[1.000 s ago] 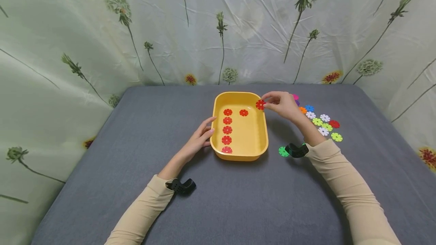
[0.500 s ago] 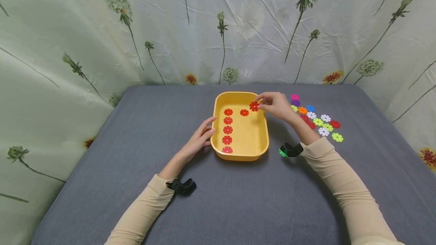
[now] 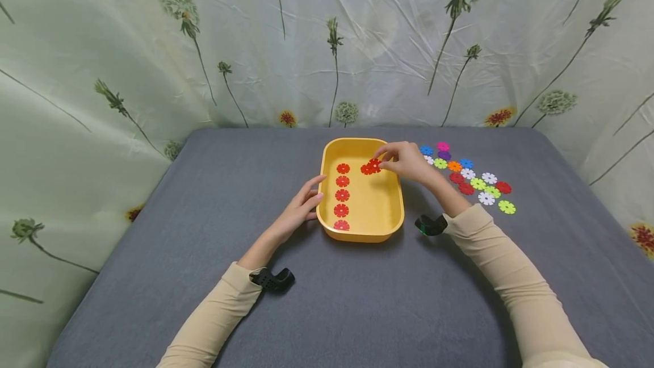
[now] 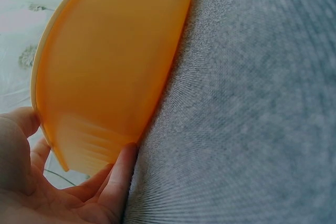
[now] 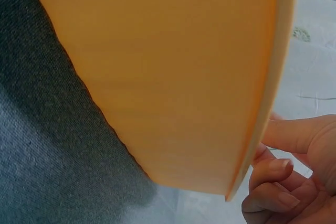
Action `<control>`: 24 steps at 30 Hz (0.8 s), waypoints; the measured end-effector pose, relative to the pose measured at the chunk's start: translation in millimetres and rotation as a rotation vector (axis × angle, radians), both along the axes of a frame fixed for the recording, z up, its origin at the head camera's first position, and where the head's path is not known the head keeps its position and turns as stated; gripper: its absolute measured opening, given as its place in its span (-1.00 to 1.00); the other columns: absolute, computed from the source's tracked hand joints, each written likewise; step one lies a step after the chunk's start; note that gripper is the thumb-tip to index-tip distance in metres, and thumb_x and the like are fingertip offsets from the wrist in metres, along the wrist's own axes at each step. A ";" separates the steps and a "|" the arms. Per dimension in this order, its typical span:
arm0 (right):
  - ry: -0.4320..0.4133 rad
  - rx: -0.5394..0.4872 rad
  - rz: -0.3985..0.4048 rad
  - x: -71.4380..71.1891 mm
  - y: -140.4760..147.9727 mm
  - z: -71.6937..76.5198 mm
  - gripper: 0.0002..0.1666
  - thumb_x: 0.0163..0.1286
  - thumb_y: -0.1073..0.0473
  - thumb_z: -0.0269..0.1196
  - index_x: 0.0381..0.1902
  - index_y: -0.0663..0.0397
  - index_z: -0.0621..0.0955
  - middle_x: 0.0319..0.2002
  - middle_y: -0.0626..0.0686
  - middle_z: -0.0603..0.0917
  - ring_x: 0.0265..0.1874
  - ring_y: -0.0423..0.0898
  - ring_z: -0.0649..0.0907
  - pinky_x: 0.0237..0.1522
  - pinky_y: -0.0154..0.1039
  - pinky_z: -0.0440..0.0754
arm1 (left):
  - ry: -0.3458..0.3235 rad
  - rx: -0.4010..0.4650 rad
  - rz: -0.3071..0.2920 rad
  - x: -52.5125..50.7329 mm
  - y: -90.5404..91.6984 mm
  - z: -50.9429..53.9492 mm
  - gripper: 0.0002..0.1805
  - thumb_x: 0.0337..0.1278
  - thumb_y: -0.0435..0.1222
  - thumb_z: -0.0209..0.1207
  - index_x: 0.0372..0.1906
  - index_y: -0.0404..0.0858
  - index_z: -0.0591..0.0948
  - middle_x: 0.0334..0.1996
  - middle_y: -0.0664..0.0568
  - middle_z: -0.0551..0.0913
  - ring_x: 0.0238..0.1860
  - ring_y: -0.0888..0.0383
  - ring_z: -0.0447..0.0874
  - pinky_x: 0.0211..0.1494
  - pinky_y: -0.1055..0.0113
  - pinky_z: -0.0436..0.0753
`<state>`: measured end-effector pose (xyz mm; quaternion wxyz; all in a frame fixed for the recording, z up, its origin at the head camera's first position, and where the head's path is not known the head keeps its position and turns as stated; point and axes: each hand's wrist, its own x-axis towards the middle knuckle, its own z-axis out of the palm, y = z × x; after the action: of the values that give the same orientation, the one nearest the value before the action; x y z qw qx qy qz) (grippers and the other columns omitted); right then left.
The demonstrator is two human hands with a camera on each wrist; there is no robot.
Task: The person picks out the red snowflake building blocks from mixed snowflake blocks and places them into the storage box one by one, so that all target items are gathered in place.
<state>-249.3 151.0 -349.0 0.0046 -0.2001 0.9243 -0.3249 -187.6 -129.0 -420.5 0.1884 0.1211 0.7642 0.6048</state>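
In the head view a yellow plastic tub (image 3: 375,209) stands in the middle of the table. My left hand (image 3: 301,203) holds its left side; in the left wrist view the thumb reaches the rim while other fingers touch the outer wall. Over the tub's far right part, my right hand (image 3: 406,161) pinches a notched red plastic disc (image 3: 375,165). This disc overlaps another red disc (image 3: 366,169) in the head view; contact between them cannot be made out. A column of several red discs (image 3: 342,195) lies along the tub's left side. In the right wrist view the tub wall hides the pinched disc.
Loose discs in several colours lie right of the tub, among them a white disc (image 3: 486,198), an orange disc (image 3: 454,166) and a red disc (image 3: 503,187). Grey cloth (image 3: 327,300) covers the table. A floral curtain (image 3: 286,44) hangs behind its far edge.
My right hand has carried the pinched red disc left and slightly nearer, from the tub's right rim to beside the lone red disc. The left hand and tub have stayed put.
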 end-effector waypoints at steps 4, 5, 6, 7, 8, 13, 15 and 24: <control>0.022 0.022 0.010 -0.3 -3.5 -1.7 -0.78 0.21 0.30 0.27 -0.15 0.13 0.67 -0.27 0.25 0.73 -0.49 -0.03 0.58 -0.50 -0.34 0.39 | 0.004 0.019 0.000 -0.2 0.4 -0.7 -0.47 0.41 -0.08 -0.12 0.40 0.23 0.09 0.32 -0.18 0.25 0.29 -0.12 0.36 0.19 0.05 0.56; 0.030 0.025 0.015 -0.2 -4.2 -2.1 -0.78 0.21 0.30 0.27 -0.15 0.13 0.67 -0.28 0.25 0.73 -0.50 -0.03 0.57 -0.51 -0.34 0.39 | 0.006 0.023 0.000 -0.5 0.4 -1.2 -0.47 0.41 -0.09 -0.12 0.40 0.22 0.09 0.32 -0.19 0.25 0.30 -0.13 0.36 0.19 0.05 0.56; 0.039 0.027 0.021 -0.7 -4.6 -3.2 -0.78 0.21 0.30 0.27 -0.16 0.12 0.67 -0.28 0.25 0.73 -0.51 -0.04 0.57 -0.51 -0.34 0.39 | 0.006 0.027 0.000 -0.6 0.5 -1.4 -0.47 0.41 -0.10 -0.12 0.40 0.21 0.09 0.32 -0.19 0.24 0.30 -0.13 0.35 0.18 0.05 0.56; 0.046 0.030 0.027 -0.8 -5.0 -4.0 -0.78 0.21 0.30 0.27 -0.16 0.12 0.67 -0.29 0.24 0.73 -0.52 -0.04 0.57 -0.51 -0.34 0.38 | 0.007 0.030 0.000 -0.7 0.6 -1.7 -0.47 0.41 -0.11 -0.12 0.41 0.20 0.09 0.32 -0.20 0.24 0.30 -0.13 0.35 0.18 0.05 0.56; 0.049 0.031 0.032 -1.0 -5.4 -4.6 -0.78 0.21 0.31 0.27 -0.16 0.12 0.67 -0.29 0.24 0.73 -0.53 -0.04 0.56 -0.52 -0.34 0.38 | 0.007 0.029 0.000 -0.9 0.6 -1.8 -0.47 0.41 -0.11 -0.12 0.41 0.20 0.09 0.32 -0.20 0.24 0.30 -0.13 0.35 0.18 0.05 0.57; 0.031 0.057 0.047 -1.6 -8.6 -5.4 -0.78 0.22 0.31 0.25 -0.15 0.10 0.67 -0.29 0.22 0.73 -0.45 -0.02 0.59 -0.49 -0.34 0.43 | 0.003 0.034 -0.002 -0.8 0.0 -2.7 -0.47 0.41 -0.10 -0.12 0.40 0.21 0.09 0.33 -0.20 0.23 0.30 -0.13 0.35 0.18 0.05 0.56; 0.027 0.086 0.060 -1.1 -10.4 -4.6 -0.77 0.23 0.31 0.24 -0.13 0.10 0.66 -0.29 0.19 0.73 -0.40 -0.01 0.61 -0.47 -0.34 0.46 | 0.003 0.035 -0.001 -0.6 -0.3 -2.9 -0.47 0.41 -0.09 -0.12 0.40 0.21 0.09 0.33 -0.19 0.24 0.30 -0.13 0.35 0.18 0.06 0.56; 0.089 0.190 0.133 0.3 -19.6 -3.7 -0.80 0.20 0.35 0.23 -0.22 0.08 0.69 -0.30 0.12 0.75 -0.35 0.00 0.68 -0.44 -0.30 0.53 | 0.015 0.019 -0.002 -0.2 0.2 -2.0 -0.46 0.40 -0.06 -0.12 0.40 0.24 0.08 0.33 -0.15 0.24 0.28 -0.09 0.39 0.18 0.10 0.57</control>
<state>-249.0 131.4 -352.6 0.0042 -0.2740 0.9349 -0.2256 -187.8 -128.9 -422.5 0.1820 0.1285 0.7596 0.6110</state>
